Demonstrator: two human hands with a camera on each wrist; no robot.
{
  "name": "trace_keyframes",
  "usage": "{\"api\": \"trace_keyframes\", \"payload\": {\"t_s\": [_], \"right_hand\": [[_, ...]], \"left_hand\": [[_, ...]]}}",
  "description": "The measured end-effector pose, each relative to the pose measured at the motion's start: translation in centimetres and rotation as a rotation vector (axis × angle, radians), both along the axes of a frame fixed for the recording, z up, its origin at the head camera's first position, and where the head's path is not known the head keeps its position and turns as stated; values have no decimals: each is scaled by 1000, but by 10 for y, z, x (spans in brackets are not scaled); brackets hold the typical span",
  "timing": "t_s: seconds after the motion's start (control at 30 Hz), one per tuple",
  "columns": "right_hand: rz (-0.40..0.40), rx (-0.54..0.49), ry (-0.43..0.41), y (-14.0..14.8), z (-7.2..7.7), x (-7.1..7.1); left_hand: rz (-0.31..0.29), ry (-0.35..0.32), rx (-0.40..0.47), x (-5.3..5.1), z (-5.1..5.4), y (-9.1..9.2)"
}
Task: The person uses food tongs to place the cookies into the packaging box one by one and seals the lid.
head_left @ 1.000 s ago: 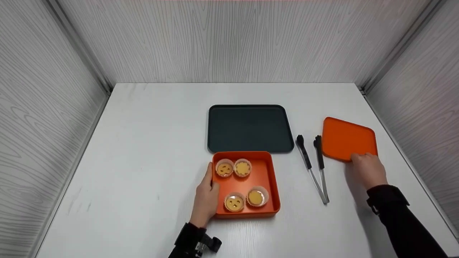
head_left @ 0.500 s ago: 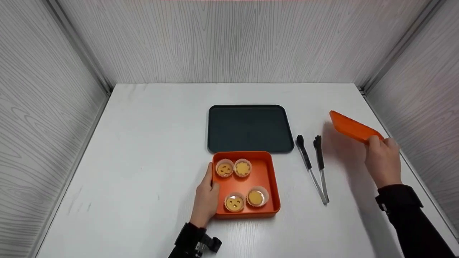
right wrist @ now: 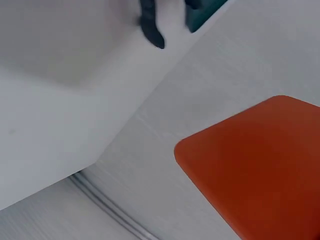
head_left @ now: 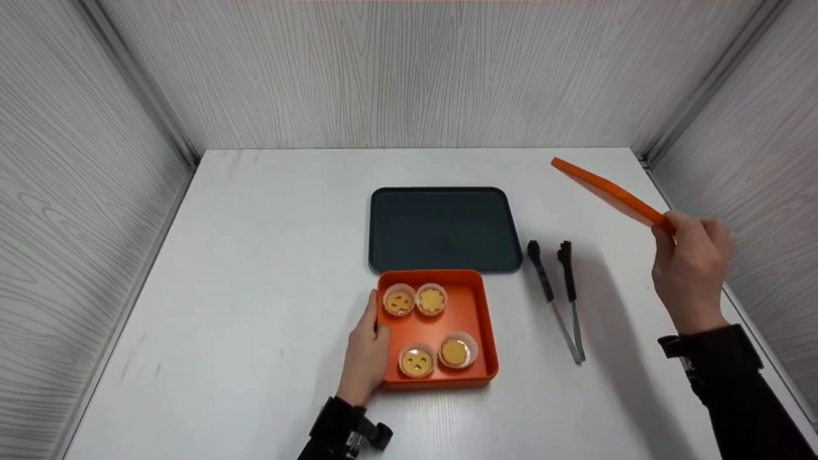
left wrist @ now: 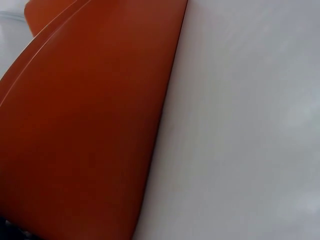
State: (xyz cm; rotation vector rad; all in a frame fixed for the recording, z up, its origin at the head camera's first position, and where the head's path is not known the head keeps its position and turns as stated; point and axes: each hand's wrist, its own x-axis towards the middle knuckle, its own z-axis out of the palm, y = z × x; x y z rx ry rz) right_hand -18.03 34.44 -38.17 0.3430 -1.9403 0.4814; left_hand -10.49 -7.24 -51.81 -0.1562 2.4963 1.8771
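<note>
An open orange box point(head_left: 460, 313) stands on the white table, holding several small round yellow pastries point(head_left: 431, 300) in paper cups. My left hand point(head_left: 365, 358) grips its left wall, fingers along the outside and thumb at the rim. The left wrist view shows the box's outer wall point(left wrist: 95, 110) but no hand. Raised above the table at the right, my right hand point(head_left: 693, 271) pinches one edge of a flat orange lid point(head_left: 613, 193). The lid is tilted and seen nearly edge-on from the head; its broad face point(right wrist: 260, 165) fills the lower right of the right wrist view.
A dark green tray point(head_left: 444, 230) lies directly behind the box. Right of the tray and box, tongs point(head_left: 569, 306) with black tips lie spread on the table. Grey wood-grain panels point(head_left: 409, 76) enclose the back and both sides.
My right hand has lifted the lid off the table, raising and tilting it until it shows nearly edge-on. The left hand and the box have stayed put.
</note>
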Motion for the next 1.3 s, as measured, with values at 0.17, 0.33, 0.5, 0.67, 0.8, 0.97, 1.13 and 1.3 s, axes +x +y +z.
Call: {"api": "trace_keyframes", "payload": {"t_s": [0.17,0.33,0.5,0.67,0.8,0.97,1.13,1.3], "right_hand": [[122,-67,10,-25,19,10],[201,-86,-105,-28,26,15],[271,-122,-291,-28,30,17],[395,-203,-531,-34,32,18],[450,-277,-768,-41,32,19],[526,-291,-987,-50,28,14],[630,-285,-1155,-63,18,3],[729,-291,-1296,-76,7,-8]], "left_hand": [[-7,3,3,-1,1,1],[-11,4,6,-1,2,1],[-12,2,10,-2,3,1],[-33,0,20,-3,5,-2],[-43,-19,19,-5,8,-6],[-37,-4,-10,-7,17,-10],[-65,168,-81,-5,40,-11],[-139,323,-89,-2,66,-3]]}}
